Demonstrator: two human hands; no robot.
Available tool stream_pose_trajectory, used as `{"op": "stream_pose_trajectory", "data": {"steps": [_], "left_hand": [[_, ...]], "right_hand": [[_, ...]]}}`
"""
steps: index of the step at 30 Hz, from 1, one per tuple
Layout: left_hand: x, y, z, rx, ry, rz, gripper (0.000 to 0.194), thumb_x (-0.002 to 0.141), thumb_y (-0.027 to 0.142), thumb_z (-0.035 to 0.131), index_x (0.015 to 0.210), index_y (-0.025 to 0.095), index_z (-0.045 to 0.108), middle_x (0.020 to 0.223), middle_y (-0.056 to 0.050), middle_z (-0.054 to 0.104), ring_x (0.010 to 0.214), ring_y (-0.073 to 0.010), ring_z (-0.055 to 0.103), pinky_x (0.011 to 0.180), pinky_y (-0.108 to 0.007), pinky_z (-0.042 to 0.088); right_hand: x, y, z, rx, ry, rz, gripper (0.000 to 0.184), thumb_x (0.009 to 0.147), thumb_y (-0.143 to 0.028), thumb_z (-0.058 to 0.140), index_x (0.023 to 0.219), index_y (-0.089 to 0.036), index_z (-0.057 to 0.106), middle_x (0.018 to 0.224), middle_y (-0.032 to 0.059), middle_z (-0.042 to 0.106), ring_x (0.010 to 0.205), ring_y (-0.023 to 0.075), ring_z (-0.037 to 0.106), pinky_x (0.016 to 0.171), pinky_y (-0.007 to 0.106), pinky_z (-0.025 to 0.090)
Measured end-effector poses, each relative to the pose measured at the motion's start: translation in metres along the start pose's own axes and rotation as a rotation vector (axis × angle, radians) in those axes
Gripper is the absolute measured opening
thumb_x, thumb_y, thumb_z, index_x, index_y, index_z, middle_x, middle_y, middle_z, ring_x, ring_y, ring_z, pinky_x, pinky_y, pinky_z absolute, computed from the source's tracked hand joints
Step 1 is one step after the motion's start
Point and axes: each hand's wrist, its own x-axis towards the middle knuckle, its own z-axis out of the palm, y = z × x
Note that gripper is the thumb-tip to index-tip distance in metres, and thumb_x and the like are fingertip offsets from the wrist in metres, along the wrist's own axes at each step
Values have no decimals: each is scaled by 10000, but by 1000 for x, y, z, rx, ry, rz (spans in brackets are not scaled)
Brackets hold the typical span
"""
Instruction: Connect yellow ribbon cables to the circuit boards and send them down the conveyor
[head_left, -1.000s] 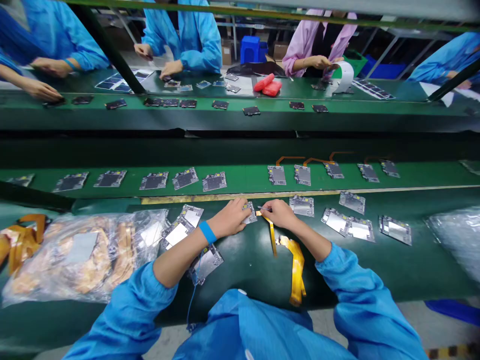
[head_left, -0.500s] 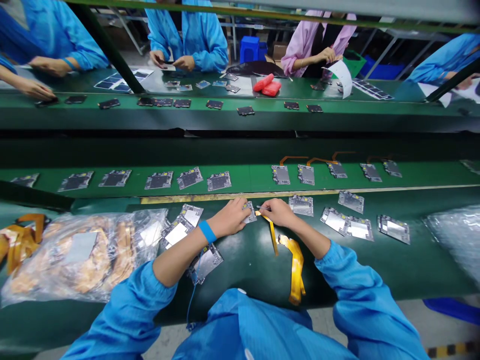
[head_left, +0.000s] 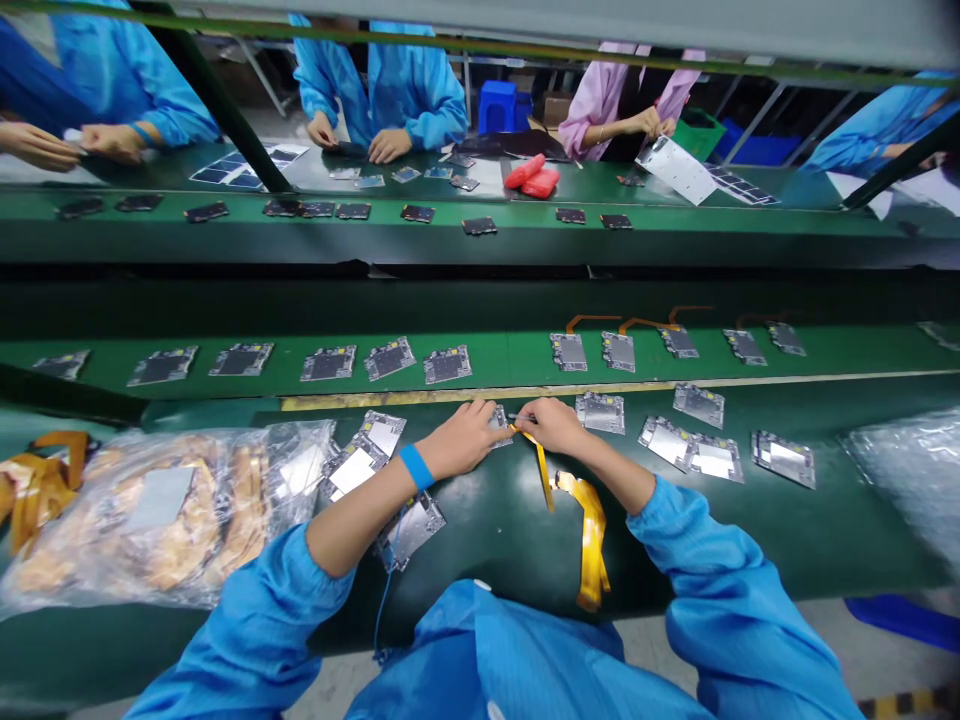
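Far left on the counter (head_left: 480, 545), I see a clear plastic bag (head_left: 169, 515) of copper-coloured contents. Next, loose boards (head_left: 411, 530) lie by the left forearm. I log the left hand (head_left: 466, 436): grip holding a small circuit board (head_left: 498, 420) near the counter's far edge, fingertip at its right side. There, a yellow ribbon cable (head_left: 543, 478) trails toward me. Right hand (head_left: 553, 425): grip narrow, pinching a thin grey tool (head_left: 519, 417). Below it I note a ribbon bundle (head_left: 592, 545); farther right, more boards (head_left: 715, 458).
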Motion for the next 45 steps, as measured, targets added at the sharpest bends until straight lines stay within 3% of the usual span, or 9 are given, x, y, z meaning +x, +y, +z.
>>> {"op": "stream_pose_trajectory", "data": {"steps": [5,10,20,24,28,32,37,40,45], "left_hand": [[2,4,-2,40,-17,-9,415,992,213,538,1390,287,627,1202,-164,541,1157,-335,497,948,-451,452],[3,5,-4,78,-42,-11,412,1009,208,491,1392,273,629,1164,-165,547,1131,-332,507,929,-449,463],[0,6,-7,21,-30,-39,433,981,205,532,1397,305,598,1205,-151,542,1138,-329,501,940,-455,453],[-1,8,-8,-20,-28,-109,377,936,188,558,1310,212,593,1237,-166,546,1138,-325,507,941,-451,458],[0,7,-7,-73,-16,-179,359,857,184,606,1214,158,586,1208,-181,558,1106,-330,526,942,-464,469],[20,-1,-14,-187,78,-235,428,819,205,632,1239,162,563,1171,-159,558,1089,-325,551,954,-461,492],[73,-27,-40,-250,320,-475,617,919,380,618,1451,123,443,1284,-181,522,1188,-337,562,1016,-452,488],[89,-46,-49,-170,232,-551,626,953,426,590,1472,101,456,1338,-209,531,1231,-362,547,1042,-478,472],[77,-71,-42,-20,-125,-481,616,904,324,617,1488,166,502,1352,-205,554,1249,-387,532,991,-493,491]], "right_hand": [[-3,3,1,-24,18,-48,207,978,-364,621,1056,-291,798,1036,27,798,982,224,715,720,263,419],[-6,7,1,-47,97,-204,390,1092,-390,407,1058,-242,766,1138,70,748,1024,219,693,789,281,431],[4,3,5,-25,39,-229,108,1007,-260,605,1030,-244,710,1084,31,755,990,201,687,771,275,406],[4,4,4,-16,31,-216,104,1000,-266,609,1005,-240,710,1049,33,753,967,197,681,756,272,402],[-7,22,9,164,171,-225,151,1022,-318,569,1051,-226,686,1005,31,733,897,176,661,749,264,408],[-31,52,13,333,338,-185,277,978,-441,609,1106,-205,675,955,41,707,822,184,635,725,276,435],[-63,74,16,397,377,-121,336,961,-511,593,1014,-197,697,849,45,692,732,187,609,677,291,452],[-79,81,15,365,341,-101,305,978,-477,569,993,-208,712,882,61,724,775,205,639,710,310,468],[-101,87,17,274,209,-122,267,1003,-401,550,943,-219,736,938,61,741,822,206,668,724,305,448]]}}
